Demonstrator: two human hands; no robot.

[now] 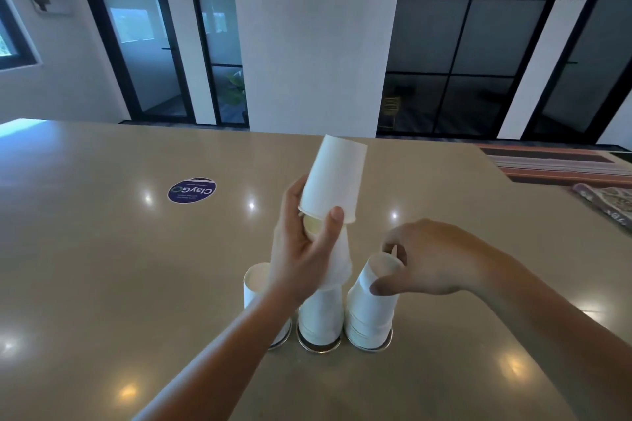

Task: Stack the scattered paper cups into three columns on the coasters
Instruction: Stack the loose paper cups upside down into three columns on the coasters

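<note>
The person is leaning both bare forearms in over the tan table, elbows low and hands lifted toward three columns of white paper cups standing side by side near the front edge.

The left hand is reaching up from the lower left, wrist bent back, palm facing the columns. Its thumb and fingers are curling around the rim of an upside-down paper cup, which is tilting a little to the right just above the top of the middle column. A second cup seems to be sitting under that rim inside the grip, though how it meets the column is hidden by the hand.

The right hand is coming in from the right with the wrist level, fingers bent downward. The thumb is pressing on the near side of the top cup of the right column while the fingertips are pinching its far rim.

The left column is standing partly behind the left forearm. A metal-rimmed coaster is showing beneath each column. Farther back on the table a round blue sticker is lying flat.
</note>
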